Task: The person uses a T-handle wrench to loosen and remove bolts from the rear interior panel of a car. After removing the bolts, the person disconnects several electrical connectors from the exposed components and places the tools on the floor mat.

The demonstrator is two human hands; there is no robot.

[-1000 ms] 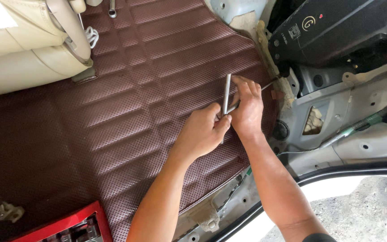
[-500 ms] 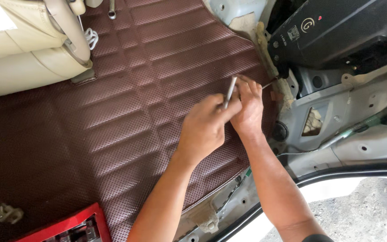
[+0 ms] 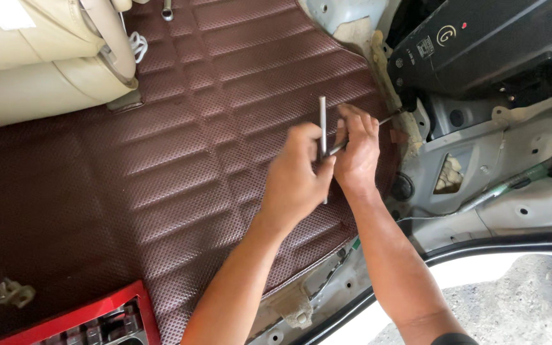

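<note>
Brown quilted matting (image 3: 180, 160), stamped with fine dots and raised ribs, covers the floor of a stripped vehicle cabin seen from above. Over its right edge one T-shaped metal wrench (image 3: 322, 137) is held by two bare hands: the left hand (image 3: 296, 176) has its fingers wrapped shut around the crossbar, which stands nearly upright, and the right hand (image 3: 356, 150) is closed over the thin shaft where it runs toward the bare grey body panel (image 3: 474, 160). Where that shaft ends is hard to make out; its tip vanishes at the panel's edge near a ragged strip of foam (image 3: 381, 64). One black moulded housing (image 3: 499, 45) fills the upper right. One cream upholstered seat (image 3: 39, 70) is cut off at the upper left, one red tool tray (image 3: 91, 322) is cropped by the bottom edge, and one small pale plastic clip (image 3: 11, 292) lies alone on the mat near it. A single spanner end (image 3: 167, 9) pokes in at the top.
</note>
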